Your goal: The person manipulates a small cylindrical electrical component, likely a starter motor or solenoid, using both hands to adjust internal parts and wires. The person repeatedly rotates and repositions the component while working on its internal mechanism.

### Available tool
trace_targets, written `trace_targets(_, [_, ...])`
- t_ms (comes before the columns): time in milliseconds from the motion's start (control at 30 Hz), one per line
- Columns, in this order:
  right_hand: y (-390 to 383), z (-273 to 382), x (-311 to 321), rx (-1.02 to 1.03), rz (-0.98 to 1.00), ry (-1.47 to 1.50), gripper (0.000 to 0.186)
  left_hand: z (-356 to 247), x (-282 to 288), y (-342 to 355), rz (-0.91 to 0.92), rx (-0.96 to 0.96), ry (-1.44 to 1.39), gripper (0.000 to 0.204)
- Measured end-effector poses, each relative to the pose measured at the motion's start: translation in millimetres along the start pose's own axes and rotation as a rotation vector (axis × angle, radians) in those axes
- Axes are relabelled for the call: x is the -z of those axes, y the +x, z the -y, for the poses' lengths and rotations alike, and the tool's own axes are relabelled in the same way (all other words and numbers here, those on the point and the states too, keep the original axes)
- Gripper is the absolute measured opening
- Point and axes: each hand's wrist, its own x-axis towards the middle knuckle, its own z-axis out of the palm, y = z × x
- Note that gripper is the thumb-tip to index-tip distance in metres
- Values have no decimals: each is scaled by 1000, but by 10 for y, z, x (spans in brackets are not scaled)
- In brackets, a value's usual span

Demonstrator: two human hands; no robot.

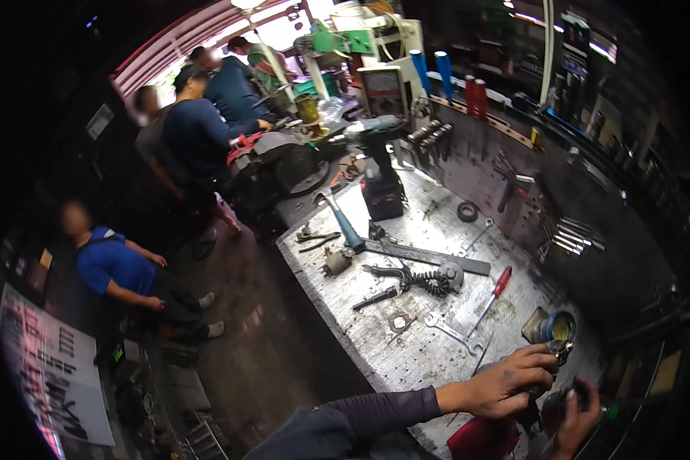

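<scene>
My left hand (510, 382) reaches over the metal bench at the lower right, fingers bent and closed round a dark part that they mostly hide. Beside it my right hand (579, 420) is curled, thumb and fingers close together at the same dark part; what it grips is unclear. Just beyond the left fingertips stands an open blue tin (546, 328) with yellowish contents. A small shiny metal piece (564, 349) shows against the tin's near side. Below the left wrist lies a dark red cloth (483, 439). A green cap-like thing (609, 413) is right of my right hand.
On the bench (345, 326) lie a spanner (454, 334), a red-handled screwdriver (501, 284), a coiled black cable (437, 282), a flat steel bar (437, 258) and pliers (320, 241). Tools hang on the right-hand panel (479, 157). Several people stand farther left.
</scene>
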Motion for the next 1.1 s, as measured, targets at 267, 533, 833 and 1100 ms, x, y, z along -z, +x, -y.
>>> trace_targets(267, [362, -348, -453, -69, -26, 334, 27, 85, 59, 32, -34, -18, 14, 44])
trace_targets(533, [37, -75, -441, -91, -89, 393, 23, 71, 388, 337, 209, -12, -146, 40])
trace_targets(833, [-277, 675, -368, -129, -137, 353, 21, -39, 471, 222, 244, -88, 167, 58])
trace_targets(1100, [-261, 1073, -456, -260, 16, 228, 22, -123, 516, 137, 205, -10, 157, 62])
